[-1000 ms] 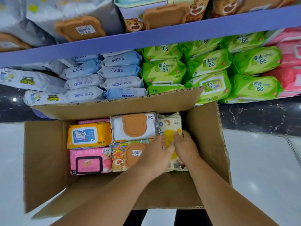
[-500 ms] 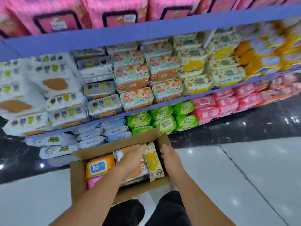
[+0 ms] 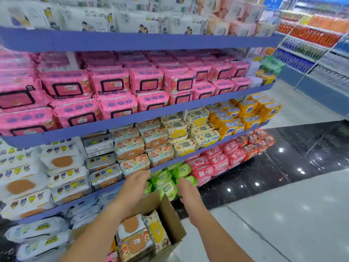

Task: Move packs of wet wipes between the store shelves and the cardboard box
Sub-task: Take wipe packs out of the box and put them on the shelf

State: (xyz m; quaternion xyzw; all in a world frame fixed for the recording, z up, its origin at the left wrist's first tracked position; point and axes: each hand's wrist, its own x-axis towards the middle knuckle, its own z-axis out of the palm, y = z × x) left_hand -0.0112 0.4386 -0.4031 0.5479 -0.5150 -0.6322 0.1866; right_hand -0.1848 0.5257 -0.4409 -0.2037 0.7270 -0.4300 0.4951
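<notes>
Left hand (image 3: 135,184) and right hand (image 3: 186,190), released and empty, now raised from the cardboard box (image 3: 171,218) toward the green wipes packs (image 3: 164,178); yellow-lidded pack (image 3: 156,231) left boxed, next pick likely.

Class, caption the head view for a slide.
Left hand and right hand hover open above the cardboard box near green wipe packs.

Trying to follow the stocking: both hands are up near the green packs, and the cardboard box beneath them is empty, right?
Not empty: the head view shows the cardboard box holding several packs, including a yellow-lidded pack. The left hand and right hand are indeed up near the green packs.
</notes>
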